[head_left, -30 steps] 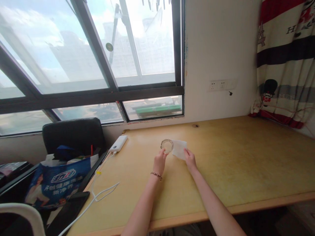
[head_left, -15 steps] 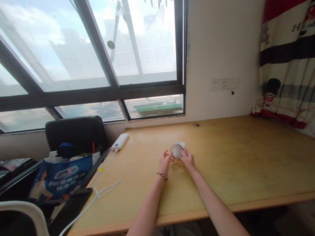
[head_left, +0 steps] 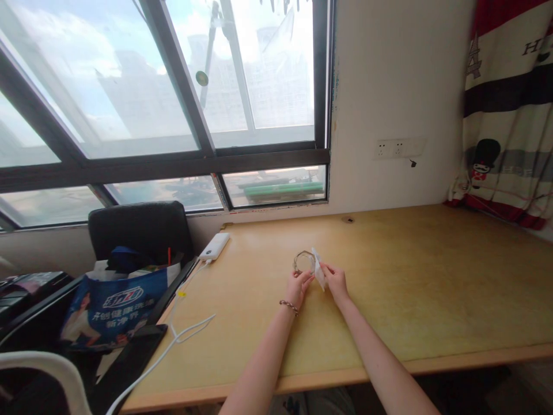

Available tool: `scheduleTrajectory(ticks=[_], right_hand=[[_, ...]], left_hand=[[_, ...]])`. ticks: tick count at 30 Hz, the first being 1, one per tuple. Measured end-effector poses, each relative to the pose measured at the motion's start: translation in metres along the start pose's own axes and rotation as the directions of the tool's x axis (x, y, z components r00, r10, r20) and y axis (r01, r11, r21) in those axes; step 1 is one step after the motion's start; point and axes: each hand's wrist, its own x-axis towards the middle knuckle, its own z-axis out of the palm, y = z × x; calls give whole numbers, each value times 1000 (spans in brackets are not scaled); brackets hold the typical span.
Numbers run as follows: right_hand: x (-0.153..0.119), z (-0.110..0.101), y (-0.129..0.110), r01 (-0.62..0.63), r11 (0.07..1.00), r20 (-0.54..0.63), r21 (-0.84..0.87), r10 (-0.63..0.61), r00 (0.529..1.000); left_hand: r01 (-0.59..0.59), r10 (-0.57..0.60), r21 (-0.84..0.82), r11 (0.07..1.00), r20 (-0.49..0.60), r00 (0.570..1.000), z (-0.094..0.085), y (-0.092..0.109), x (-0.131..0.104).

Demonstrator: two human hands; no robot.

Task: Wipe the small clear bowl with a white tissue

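My left hand (head_left: 298,288) is closed on a clear glass vessel (head_left: 303,262) with a faceted round rim, like a cup or small bowl; its exact kind is hard to tell. The vessel is tilted with its round opening partly toward me, just above the table. A white tissue (head_left: 318,272) hangs at the vessel's right side, pinched in my right hand (head_left: 336,282). I cannot tell whether the tissue touches the glass. Around my left wrist is a beaded bracelet (head_left: 289,307).
The yellowish wooden table (head_left: 415,276) spreads beneath both hands. At its left edge lie a white power bank (head_left: 215,247) and a looping white cable (head_left: 190,332). A black chair (head_left: 140,227) holding a blue bag (head_left: 125,302) stands left of the table. Windows and a wall socket (head_left: 390,148) are behind.
My right hand has drawn the tissue to the right side of the glass vessel and turned it edge-on. My left hand keeps the vessel, now tilted differently. The view has shifted slightly.
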Motion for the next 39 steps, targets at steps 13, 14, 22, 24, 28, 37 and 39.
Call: scheduleTrajectory(ticks=[13,14,22,24,28,37,39], right_hand=[[2,-2,11,16,861,-57,-509,-52,997],[0,-3,9,50,829,-68,-558,-106,992],[-4,-5,-1,176,831,-19,-528,-219,975],[-1,-3,3,136,880,20,-456,-142,990],[3,-1,10,64,908,28,-414,-58,998],[-11,-5,-9,260,783,82,-565,-261,962],[-12,-2,-10,252,821,109,-512,-229,967]], left_hand=[[-396,292,615,681,269,918,8,-3,-22],[-403,296,627,666,274,915,10,-3,-24],[-375,291,600,707,237,927,16,11,-32],[-408,323,636,655,252,912,16,15,-35],[-472,369,726,500,315,874,16,17,-39],[-427,404,704,567,214,889,11,16,-32],[-422,431,702,573,180,884,9,17,-31]])
